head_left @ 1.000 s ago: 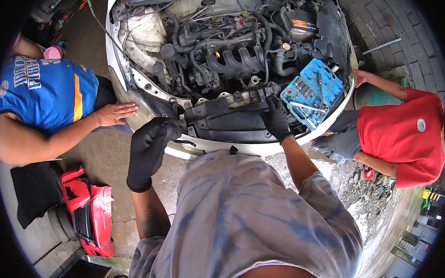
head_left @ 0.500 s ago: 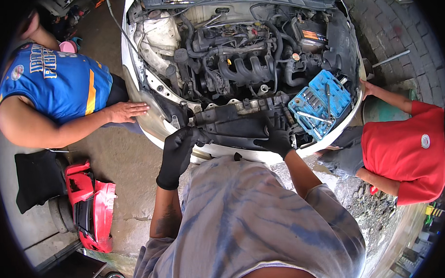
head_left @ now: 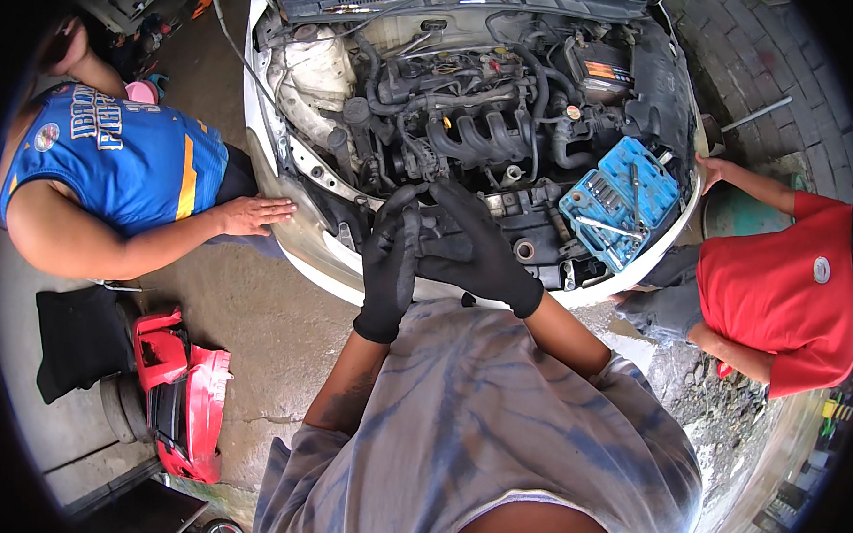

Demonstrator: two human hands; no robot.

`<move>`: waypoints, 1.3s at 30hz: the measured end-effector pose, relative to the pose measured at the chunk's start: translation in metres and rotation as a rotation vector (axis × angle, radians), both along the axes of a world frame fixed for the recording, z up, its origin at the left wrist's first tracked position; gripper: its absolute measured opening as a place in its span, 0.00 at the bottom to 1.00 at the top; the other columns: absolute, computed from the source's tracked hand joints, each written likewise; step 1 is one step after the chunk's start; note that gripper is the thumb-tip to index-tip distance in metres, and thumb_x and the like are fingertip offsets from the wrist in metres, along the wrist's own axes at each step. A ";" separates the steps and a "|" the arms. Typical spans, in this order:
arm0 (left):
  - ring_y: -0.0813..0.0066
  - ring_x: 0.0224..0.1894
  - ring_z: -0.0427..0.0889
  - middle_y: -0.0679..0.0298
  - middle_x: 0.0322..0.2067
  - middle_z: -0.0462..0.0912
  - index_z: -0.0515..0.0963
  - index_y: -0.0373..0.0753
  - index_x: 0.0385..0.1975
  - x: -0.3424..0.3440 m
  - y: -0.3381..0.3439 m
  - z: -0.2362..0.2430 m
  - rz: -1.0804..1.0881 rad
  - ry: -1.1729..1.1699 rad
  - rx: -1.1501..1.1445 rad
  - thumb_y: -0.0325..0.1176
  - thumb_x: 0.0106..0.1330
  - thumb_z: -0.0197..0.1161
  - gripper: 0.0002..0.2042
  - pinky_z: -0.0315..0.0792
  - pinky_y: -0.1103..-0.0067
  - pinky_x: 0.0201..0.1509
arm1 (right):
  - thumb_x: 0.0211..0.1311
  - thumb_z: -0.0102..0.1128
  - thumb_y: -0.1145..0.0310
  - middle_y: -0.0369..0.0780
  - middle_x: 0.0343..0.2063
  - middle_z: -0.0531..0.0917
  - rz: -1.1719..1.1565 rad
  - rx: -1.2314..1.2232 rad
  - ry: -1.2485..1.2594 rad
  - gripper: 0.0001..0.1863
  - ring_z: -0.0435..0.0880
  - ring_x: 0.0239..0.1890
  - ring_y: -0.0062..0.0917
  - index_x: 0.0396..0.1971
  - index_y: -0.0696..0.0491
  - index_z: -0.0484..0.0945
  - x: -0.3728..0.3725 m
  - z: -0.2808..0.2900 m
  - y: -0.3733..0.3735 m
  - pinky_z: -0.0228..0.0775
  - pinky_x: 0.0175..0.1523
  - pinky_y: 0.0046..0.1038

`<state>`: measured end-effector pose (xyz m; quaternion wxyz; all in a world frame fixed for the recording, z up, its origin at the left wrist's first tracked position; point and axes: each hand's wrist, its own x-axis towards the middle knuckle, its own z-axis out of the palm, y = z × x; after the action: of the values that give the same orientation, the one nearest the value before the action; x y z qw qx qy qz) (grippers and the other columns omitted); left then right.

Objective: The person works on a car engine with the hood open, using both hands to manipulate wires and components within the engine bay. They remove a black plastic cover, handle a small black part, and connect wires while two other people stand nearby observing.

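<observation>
At the far left, a person in a blue sleeveless shirt [head_left: 146, 182] leans in, one hand [head_left: 256, 214] laid flat on the front corner of the white car [head_left: 261, 159]. Below, toward the lower left of the frame, a black mat [head_left: 83, 344] lies beside stacked tyres [head_left: 120, 409] and a red bumper piece [head_left: 211, 406] on the floor.

Near the centre, the black-gloved left hand [head_left: 389, 272] is raised over the front edge of the open engine bay, its fingers bent. The gloved right hand [head_left: 483, 260] slants in beside it; the two hands' fingertips come together just below the engine [head_left: 483, 133]. Whether they are clamped on something cannot be told. Right of them shows the dark front panel [head_left: 538, 227].

Farther right, an open blue tool case [head_left: 659, 191] carries a ratchet [head_left: 608, 225] and sockets, below the battery [head_left: 603, 72]. At the right edge, a person in a red shirt [head_left: 780, 296] touches the car's side.
</observation>
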<state>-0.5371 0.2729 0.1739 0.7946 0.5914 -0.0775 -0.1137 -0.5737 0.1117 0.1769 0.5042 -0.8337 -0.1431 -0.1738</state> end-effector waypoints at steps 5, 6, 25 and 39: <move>0.77 0.54 0.77 0.60 0.57 0.76 0.78 0.30 0.54 0.004 0.004 -0.002 0.033 -0.095 0.008 0.40 0.80 0.52 0.18 0.70 0.78 0.60 | 0.58 0.74 0.69 0.44 0.63 0.75 0.217 0.403 0.248 0.42 0.75 0.63 0.30 0.72 0.53 0.62 0.014 -0.010 0.003 0.67 0.66 0.31; 0.77 0.56 0.76 0.60 0.60 0.75 0.79 0.30 0.52 0.004 0.005 -0.001 0.040 -0.107 0.006 0.39 0.80 0.52 0.17 0.70 0.78 0.61 | 0.62 0.70 0.71 0.43 0.62 0.76 0.280 0.537 0.324 0.38 0.78 0.60 0.24 0.71 0.54 0.63 0.016 -0.005 0.005 0.71 0.63 0.27; 0.72 0.50 0.79 0.61 0.55 0.76 0.66 0.39 0.66 0.042 0.062 -0.065 0.512 0.031 0.022 0.56 0.78 0.48 0.29 0.74 0.74 0.53 | 0.55 0.72 0.72 0.39 0.27 0.84 0.152 0.042 0.256 0.13 0.79 0.29 0.18 0.39 0.61 0.82 0.013 0.029 -0.013 0.73 0.39 0.23; 0.77 0.48 0.81 0.62 0.47 0.82 0.78 0.35 0.56 0.037 0.025 -0.037 -0.549 0.399 -0.142 0.54 0.80 0.45 0.27 0.75 0.77 0.53 | 0.58 0.70 0.72 0.39 0.27 0.84 0.207 0.096 0.321 0.11 0.79 0.29 0.18 0.40 0.59 0.84 -0.005 0.031 -0.033 0.74 0.39 0.23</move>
<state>-0.5002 0.2974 0.1373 0.7730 0.4576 -0.0845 -0.4312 -0.5786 0.0783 0.2080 0.5749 -0.8066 -0.1372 0.0076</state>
